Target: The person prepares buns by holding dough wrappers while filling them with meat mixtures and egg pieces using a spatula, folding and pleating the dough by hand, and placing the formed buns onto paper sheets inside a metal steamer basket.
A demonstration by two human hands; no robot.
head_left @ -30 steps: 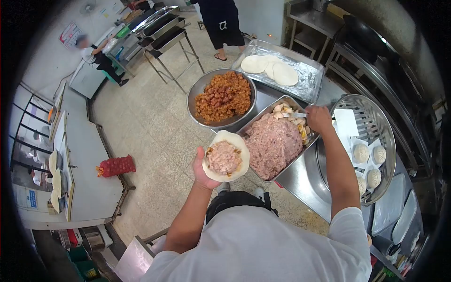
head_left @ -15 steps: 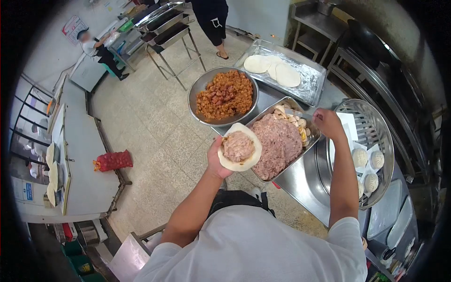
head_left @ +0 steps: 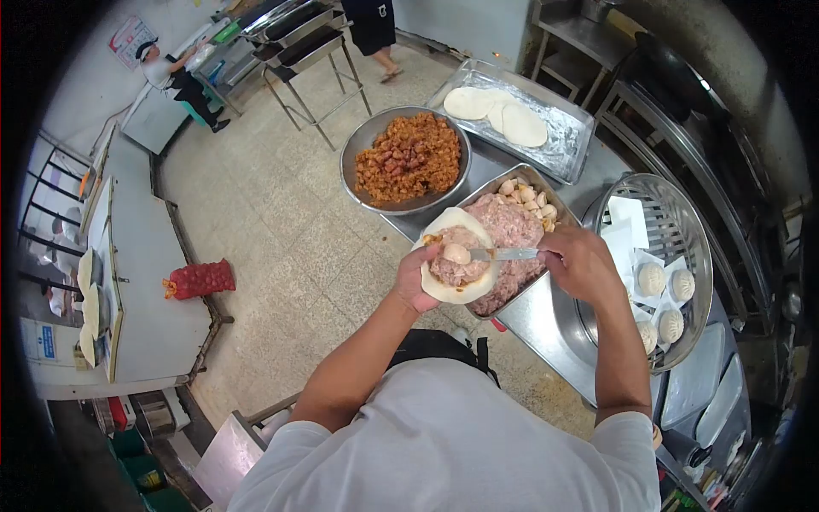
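Head view, blade [head_left: 514, 253] shifted, now over wrapper [head_left: 456, 295]

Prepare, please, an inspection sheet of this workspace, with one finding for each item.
Surface: steel table, crowded with containers.
Job's things: dough round bears minced filling and a pale piece, with the flat blade at it; meat tray; bowl of orange-brown filling; steamer with shaped buns.
Clutter: flat trays near the steamer.
Grips: left hand supports the dough round; right hand holds the blade.
Cables: nothing seen near the hands.
Surroundings: red mesh sack on the floor; two other people farther off.
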